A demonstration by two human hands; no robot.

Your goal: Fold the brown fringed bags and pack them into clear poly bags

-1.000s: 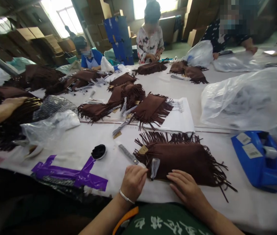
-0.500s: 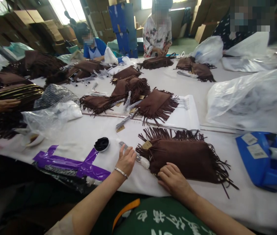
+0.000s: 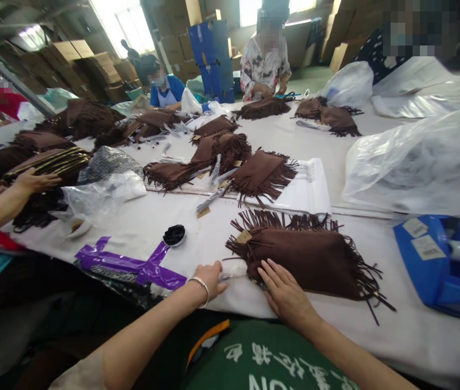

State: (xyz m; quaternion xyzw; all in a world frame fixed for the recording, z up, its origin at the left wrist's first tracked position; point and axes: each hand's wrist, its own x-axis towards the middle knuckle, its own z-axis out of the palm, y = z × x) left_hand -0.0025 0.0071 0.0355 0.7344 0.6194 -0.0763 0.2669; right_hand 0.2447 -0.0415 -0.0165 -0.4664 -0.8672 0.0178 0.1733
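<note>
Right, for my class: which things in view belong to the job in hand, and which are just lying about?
Job in hand:
fringed bag, under the right hand
its tag
pale wrapped piece, at the left hand's fingertips

Apparently just lying about:
blue dispenser
black-filled dish
purple tape
big clear sack

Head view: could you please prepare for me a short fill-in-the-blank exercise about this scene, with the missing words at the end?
1. The bracelet sits on the ____ wrist.
2. The right hand rests on a fringed bag whose colour is ____.
3. The tape dispenser beside this bag is ____.
4. The tape strips stuck near the table's edge are ____.

Missing words: left; brown; blue; purple.
</note>
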